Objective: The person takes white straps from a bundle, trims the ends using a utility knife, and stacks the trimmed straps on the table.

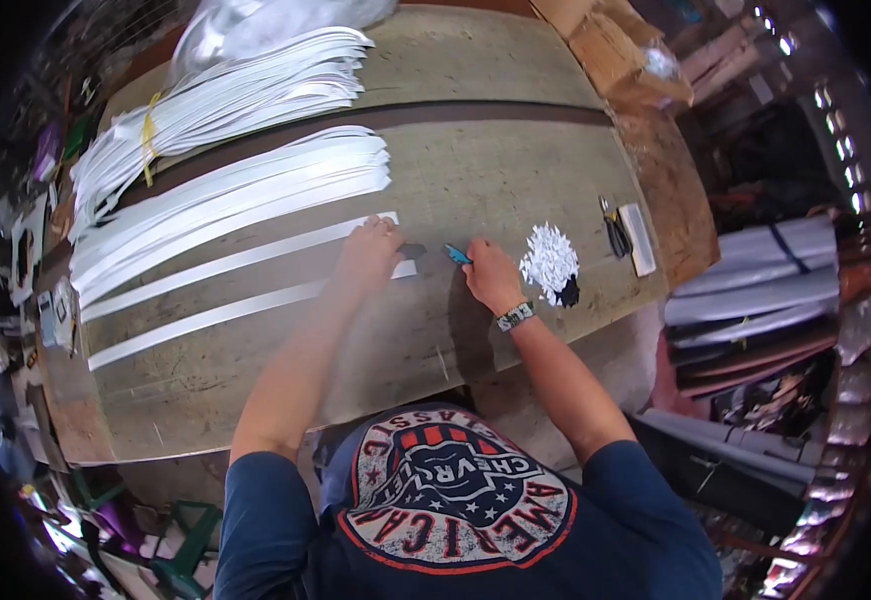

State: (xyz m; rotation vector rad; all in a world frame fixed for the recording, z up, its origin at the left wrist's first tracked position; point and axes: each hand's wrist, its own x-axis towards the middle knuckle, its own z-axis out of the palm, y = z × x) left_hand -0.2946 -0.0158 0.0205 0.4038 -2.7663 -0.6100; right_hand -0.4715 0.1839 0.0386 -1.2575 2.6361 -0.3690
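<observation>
My left hand [376, 246] rests at the right end of a white strip [245, 264], its fingers bent over the strip and beside a small dark piece [412, 251]. A second white strip [205, 322] lies nearer to me, its right end just below that hand. My right hand [491, 270] is closed around a small blue tool [457, 254] that points left toward the dark piece. To the right of this hand is a pile of small white scraps [549, 262] with a black scrap [568, 292] at its lower edge.
Stacked white strips [245, 190] and a bundle tied with yellow [225, 95] lie on the left of the table [495, 160]. Pliers [615, 228] and a white block [637, 240] sit at the right. A cardboard box [620, 50] stands at the back right.
</observation>
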